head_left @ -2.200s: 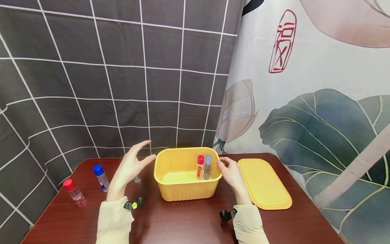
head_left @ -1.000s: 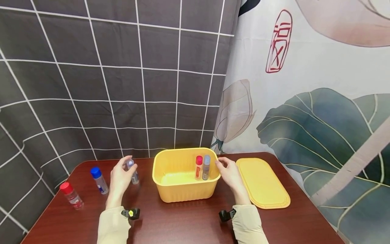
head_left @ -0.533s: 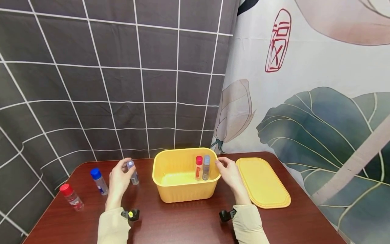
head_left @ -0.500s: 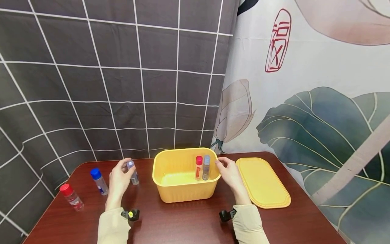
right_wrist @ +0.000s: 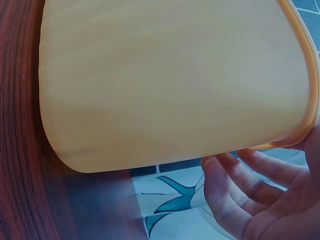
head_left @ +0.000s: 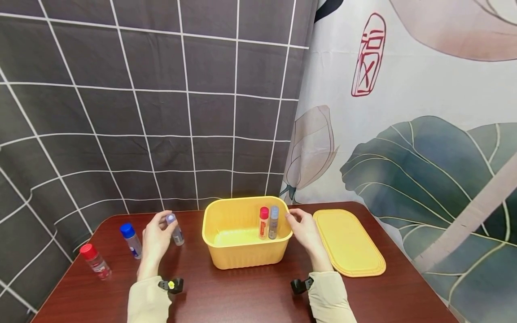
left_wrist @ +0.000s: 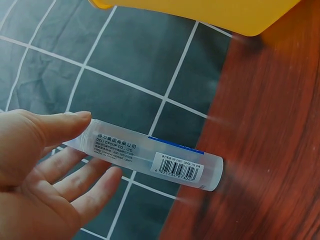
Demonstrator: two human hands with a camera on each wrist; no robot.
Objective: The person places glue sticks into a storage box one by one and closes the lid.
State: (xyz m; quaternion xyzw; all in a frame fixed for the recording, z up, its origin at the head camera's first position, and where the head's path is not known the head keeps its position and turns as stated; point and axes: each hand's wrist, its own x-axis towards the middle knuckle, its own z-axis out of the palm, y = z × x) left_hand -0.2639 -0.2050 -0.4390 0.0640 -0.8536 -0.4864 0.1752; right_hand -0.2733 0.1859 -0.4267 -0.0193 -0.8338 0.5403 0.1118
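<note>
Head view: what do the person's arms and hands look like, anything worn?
Left sleeve and right sleeve: plain cream, long. Left hand and right hand: bare, no gloves. Left wrist device and right wrist device: small, black; the left bears a yellow mark. No cables visible.

Gridded cloth (head_left: 161, 112) beside floral cloth (head_left: 404, 157), behind a brown table (head_left: 238, 296).

Clear tube (left_wrist: 155, 155): tilted, barcode-labelled, top end pinched in your left fingers (left_wrist: 57, 126).
Yellow bin (head_left: 246, 255): upright, open-topped, rim at your right fingers (right_wrist: 216, 182).
</note>
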